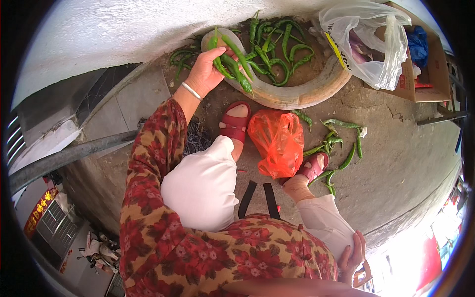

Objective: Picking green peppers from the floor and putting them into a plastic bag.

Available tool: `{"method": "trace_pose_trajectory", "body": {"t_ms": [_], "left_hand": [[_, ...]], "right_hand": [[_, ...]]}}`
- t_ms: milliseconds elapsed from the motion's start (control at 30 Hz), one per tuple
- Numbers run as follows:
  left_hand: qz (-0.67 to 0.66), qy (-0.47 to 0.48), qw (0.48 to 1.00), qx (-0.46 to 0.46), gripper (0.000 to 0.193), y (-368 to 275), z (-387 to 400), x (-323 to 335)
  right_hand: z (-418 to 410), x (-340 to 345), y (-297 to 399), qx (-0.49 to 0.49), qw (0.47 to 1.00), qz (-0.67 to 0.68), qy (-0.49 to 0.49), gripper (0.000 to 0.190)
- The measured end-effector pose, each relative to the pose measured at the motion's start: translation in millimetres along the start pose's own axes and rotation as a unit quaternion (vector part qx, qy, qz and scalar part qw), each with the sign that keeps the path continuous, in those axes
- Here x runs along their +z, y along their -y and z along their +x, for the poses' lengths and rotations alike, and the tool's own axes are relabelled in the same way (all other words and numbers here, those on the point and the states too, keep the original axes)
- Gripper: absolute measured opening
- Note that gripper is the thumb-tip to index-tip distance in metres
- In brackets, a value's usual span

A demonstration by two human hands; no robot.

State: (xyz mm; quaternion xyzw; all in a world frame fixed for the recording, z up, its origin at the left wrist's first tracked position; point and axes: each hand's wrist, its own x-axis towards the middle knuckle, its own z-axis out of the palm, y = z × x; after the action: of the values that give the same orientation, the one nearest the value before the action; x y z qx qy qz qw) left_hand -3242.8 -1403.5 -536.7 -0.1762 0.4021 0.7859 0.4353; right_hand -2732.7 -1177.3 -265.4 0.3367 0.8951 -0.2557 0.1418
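Note:
My left hand (209, 70), with a silver bangle at the wrist, holds several long green chili peppers (235, 72) above the rounded end of a thick curved squash (278, 92). More green peppers (274, 52) lie heaped in the squash's bend, against the wall. My right hand (351, 256) rests on my right leg near the knee, holding nothing. Between my red sandals sits a red plastic bag (276, 143), its contents hidden. A scatter of green peppers (347, 157) lies on the concrete around my right sandal (313, 167).
At the upper right, a clear plastic bag (365, 44) with something purple inside stands against an open cardboard box (432, 81). The box holds a blue plastic bag (417, 46). A metal pipe (74, 159) runs in from the left. A white wall (122, 33) rises ahead.

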Motion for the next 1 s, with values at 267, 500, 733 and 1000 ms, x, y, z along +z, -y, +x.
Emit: {"method": "trace_pose_trajectory", "body": {"t_ms": [267,500,733,1000], "left_hand": [[0.04,-0.047,0.998,-0.002,0.038,-14.4,15.5,29.0],[0.242,-0.068,0.963,0.099,0.049,8.6,75.2,59.7],[0.851,0.252,0.297,0.353,0.012,86.7,89.3,67.3],[0.911,0.228,0.194,0.283,0.015,87.6,82.9,50.5]], "right_hand": [[1.0,-0.1,0.5,-0.001,1.0,0.002,0.0,0.04],[3.1,-0.8,1.6,0.005,1.0,0.003,0.001,0.04],[4.2,-3.6,2.0,-0.009,1.0,0.005,0.011,0.04],[1.5,-2.6,-2.9,0.025,1.0,0.003,0.0,0.039]]}}
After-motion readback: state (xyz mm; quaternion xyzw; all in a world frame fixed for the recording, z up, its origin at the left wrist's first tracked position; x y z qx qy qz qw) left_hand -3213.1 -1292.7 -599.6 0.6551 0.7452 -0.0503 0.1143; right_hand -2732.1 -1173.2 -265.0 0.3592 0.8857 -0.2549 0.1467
